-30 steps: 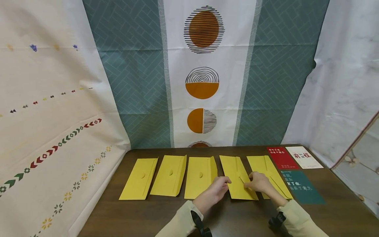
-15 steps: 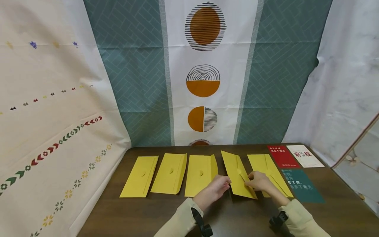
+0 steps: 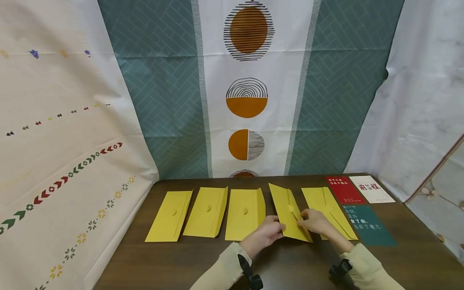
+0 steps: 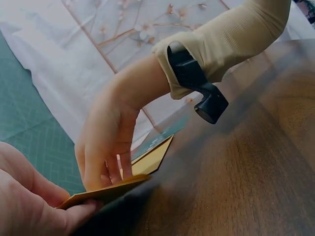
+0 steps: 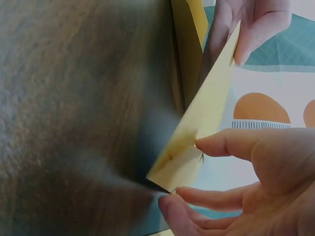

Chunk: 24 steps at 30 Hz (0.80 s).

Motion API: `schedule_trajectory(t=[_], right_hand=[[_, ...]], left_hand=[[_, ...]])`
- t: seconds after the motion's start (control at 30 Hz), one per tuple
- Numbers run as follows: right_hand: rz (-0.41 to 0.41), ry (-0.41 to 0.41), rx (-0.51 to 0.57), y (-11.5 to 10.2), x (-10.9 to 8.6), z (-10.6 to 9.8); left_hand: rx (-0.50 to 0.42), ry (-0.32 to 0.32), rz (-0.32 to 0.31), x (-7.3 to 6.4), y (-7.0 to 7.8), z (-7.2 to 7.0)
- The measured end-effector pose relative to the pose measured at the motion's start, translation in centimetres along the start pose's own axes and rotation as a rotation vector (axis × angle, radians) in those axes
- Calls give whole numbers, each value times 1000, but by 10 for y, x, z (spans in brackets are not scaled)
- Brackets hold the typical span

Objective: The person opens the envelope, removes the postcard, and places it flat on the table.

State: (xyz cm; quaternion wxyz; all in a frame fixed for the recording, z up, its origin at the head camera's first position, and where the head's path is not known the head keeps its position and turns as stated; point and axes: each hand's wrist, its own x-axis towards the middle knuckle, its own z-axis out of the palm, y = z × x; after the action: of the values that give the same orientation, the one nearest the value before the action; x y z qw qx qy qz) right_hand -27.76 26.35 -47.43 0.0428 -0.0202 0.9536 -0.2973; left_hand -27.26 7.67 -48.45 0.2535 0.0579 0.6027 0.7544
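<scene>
Yellow envelope [image 3: 284,207], gripped by both hands [image 3: 266,233] [image 3: 314,221], leftmost envelope [image 3: 168,217] only in head view

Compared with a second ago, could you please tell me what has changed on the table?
The fourth envelope from the left now tilts: its left side has come up off the table. The left hand, pinching its left edge, has moved slightly toward its near end. The right hand stays at its right side. The other five envelopes and three cards lie as before.

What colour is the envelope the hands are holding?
Yellow; the held envelope shows best in the head view.
</scene>
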Motion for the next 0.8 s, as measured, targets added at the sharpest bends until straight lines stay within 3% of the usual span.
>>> schedule_trajectory(t=[0.33, 0.6, 0.8], right_hand=[[-1, 86, -26, -1, 2, -2], [3, 136, -23, -7, -3, -8], [-4, 156, -15, -9, -6, -10]], left_hand=[[16, -34, 11, -3, 1, -3], [39, 9, 23, -2, 5, -9], [-14, 30, 36, 1, 8, -11]])
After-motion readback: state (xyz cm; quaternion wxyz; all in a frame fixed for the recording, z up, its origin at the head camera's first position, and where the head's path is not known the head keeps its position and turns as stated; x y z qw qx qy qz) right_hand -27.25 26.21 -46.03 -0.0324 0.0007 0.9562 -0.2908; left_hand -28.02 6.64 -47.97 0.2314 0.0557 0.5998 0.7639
